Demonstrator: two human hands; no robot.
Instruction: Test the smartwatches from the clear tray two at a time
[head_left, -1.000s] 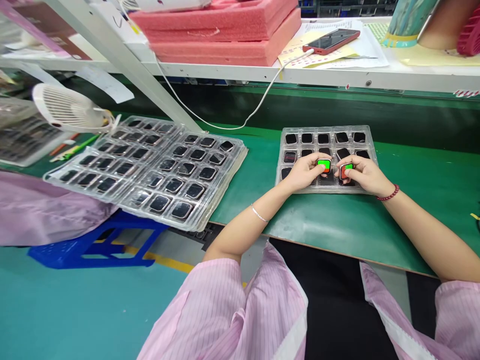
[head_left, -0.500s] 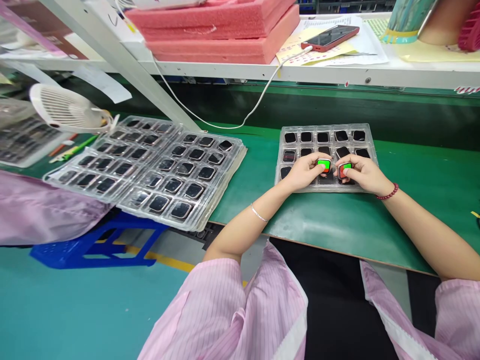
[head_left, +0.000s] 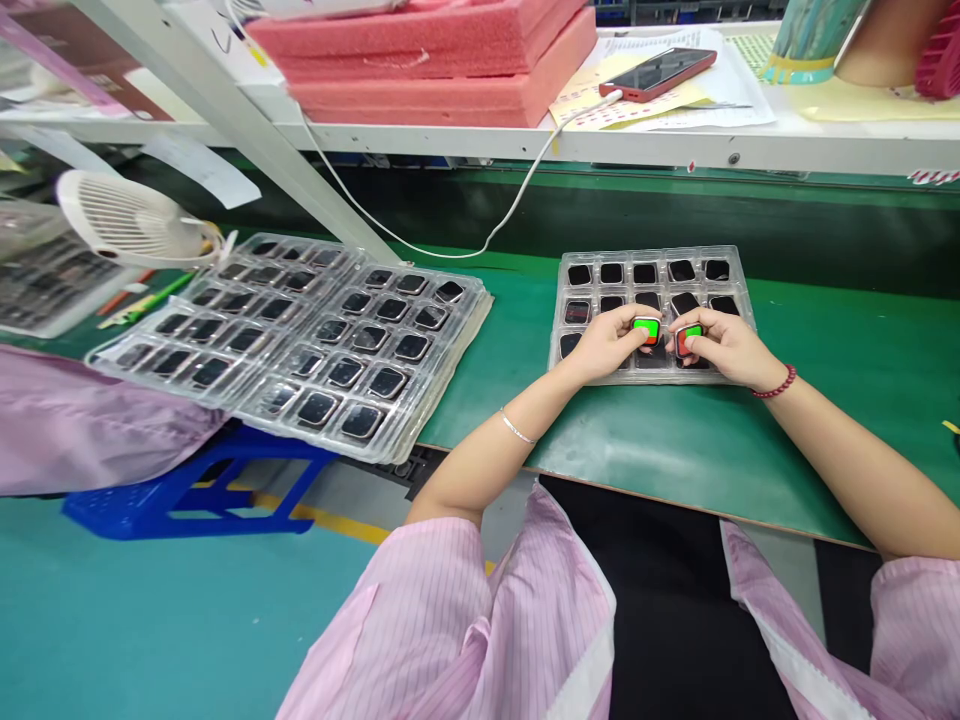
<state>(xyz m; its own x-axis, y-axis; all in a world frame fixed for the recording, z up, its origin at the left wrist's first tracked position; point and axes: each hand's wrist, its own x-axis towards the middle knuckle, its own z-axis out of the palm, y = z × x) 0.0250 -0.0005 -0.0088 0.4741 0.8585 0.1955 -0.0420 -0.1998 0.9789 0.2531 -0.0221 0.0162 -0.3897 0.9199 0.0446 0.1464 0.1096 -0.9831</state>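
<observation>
Over the front of a clear plastic tray [head_left: 651, 378], my left hand [head_left: 609, 343] grips a smartwatch case [head_left: 646, 327] whose lit screen is green above orange-red, its thumb against the glass. Close beside it, my right hand [head_left: 724, 347] is closed on a second smartwatch case [head_left: 689, 335], also lit green and red, with the thumb on its screen. Neither watch has a strap. Several dark-screened watch cases, such as one at the back corner [head_left: 718, 270], sit in the tray's pockets. My hands cover part of the front rows.
More clear trays of dark watch cases [head_left: 360, 420] lie on the green bench [head_left: 495, 350] to the left, near a white fan [head_left: 124, 215]. A shelf above holds pink foam [head_left: 420, 60] and a phone [head_left: 660, 75] on a white cable. A blue stool [head_left: 195, 490] stands below.
Both hands stay almost in place with the watches. The right thumb has shifted slightly on its screen, and more of the red area shows.
</observation>
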